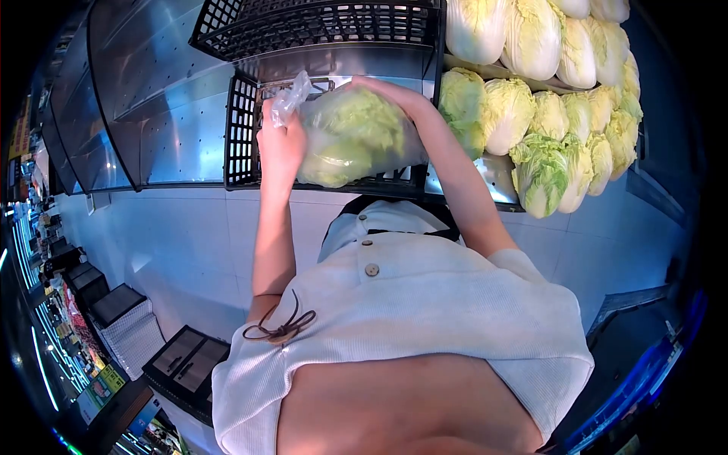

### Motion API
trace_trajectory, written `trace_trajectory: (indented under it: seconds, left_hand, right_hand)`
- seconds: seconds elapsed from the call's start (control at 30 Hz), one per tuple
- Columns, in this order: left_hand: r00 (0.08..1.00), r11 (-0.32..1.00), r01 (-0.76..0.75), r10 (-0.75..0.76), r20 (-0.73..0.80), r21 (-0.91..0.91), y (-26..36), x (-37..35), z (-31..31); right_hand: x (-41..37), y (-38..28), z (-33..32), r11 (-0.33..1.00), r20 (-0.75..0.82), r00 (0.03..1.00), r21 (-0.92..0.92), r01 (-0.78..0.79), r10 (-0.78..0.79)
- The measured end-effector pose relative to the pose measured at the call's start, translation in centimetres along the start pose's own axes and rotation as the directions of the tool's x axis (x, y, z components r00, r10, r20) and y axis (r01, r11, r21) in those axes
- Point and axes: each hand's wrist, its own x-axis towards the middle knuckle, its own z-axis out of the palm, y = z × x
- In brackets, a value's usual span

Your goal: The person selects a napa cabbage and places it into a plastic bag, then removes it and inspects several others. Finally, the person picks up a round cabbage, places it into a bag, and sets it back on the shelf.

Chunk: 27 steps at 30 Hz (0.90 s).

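Note:
A clear plastic bag of pale green leafy vegetables (pixel 353 140) sits over a black crate (pixel 241 129) in front of me. My left hand (pixel 282 140) is closed around the gathered neck of the bag, and a tuft of plastic sticks up above the fist. Around the far right side of the bag curls my right hand (pixel 387 92), its fingers partly hidden behind the plastic. The vegetables look like lettuce or cabbage, blurred by the film.
Stacked napa cabbages (pixel 535 114) fill the shelves to the right. Another black crate (pixel 318 26) stands behind the bag. Bare metal display shelving (pixel 182 114) runs along the left. Dark boxes (pixel 189 364) and shop displays line the lower left, across the tiled floor (pixel 182 243).

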Motion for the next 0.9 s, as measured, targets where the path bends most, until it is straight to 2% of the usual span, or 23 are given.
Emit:
trace_trajectory:
  seconds: [0.1,0.13,0.2,0.3,0.4,0.5,0.6,0.63,0.9]
  left_hand:
    - [0.998,0.999,-0.032,0.033,0.045,-0.021,-0.6,1.3,-0.4]
    - [0.996,1.0,-0.005,0.003,0.093,0.022,-1.0,1.9,-0.5]
    - [0.994,0.998,-0.04,0.036,0.105,0.04,-0.7,2.2,-0.7]
    - [0.993,0.999,0.005,-0.009,0.12,0.036,-0.6,2.8,-0.6]
    - [0.994,0.999,0.018,-0.021,0.106,0.028,-0.3,2.7,-0.5]
    - [0.997,1.0,0.022,-0.022,0.076,0.001,-1.4,3.2,-0.1]
    - [0.976,0.989,0.146,-0.145,0.163,0.006,0.0,3.1,-0.7]
    - [0.994,0.999,0.038,-0.041,0.105,0.034,-0.8,3.0,-0.3]
    - [0.989,0.993,0.101,-0.094,0.118,-0.055,-1.1,0.7,-0.5]
  right_hand:
    - [0.4,-0.5,-0.1,0.998,0.021,0.998,0.033,-0.062,0.062]
    - [0.6,-0.5,-0.3,0.992,-0.005,0.996,0.08,-0.094,0.094]
    - [1.0,-0.2,-0.6,0.972,-0.046,0.984,0.173,-0.159,0.17]
    - [1.1,-0.1,-0.5,0.993,-0.045,0.999,0.116,-0.01,0.015]
    - [1.1,-0.8,0.1,0.99,-0.372,0.925,-0.136,0.023,-0.072]
    - [2.0,-0.9,-1.3,0.978,-0.457,0.868,-0.16,0.133,-0.193]
    - [2.0,0.1,-0.8,0.919,-0.439,0.82,-0.308,0.246,-0.367]
    - [2.2,0.1,-0.9,0.909,-0.423,0.821,-0.33,0.253,-0.382]
    - [2.9,0.2,-0.9,0.823,-0.339,0.77,-0.404,0.4,-0.541]
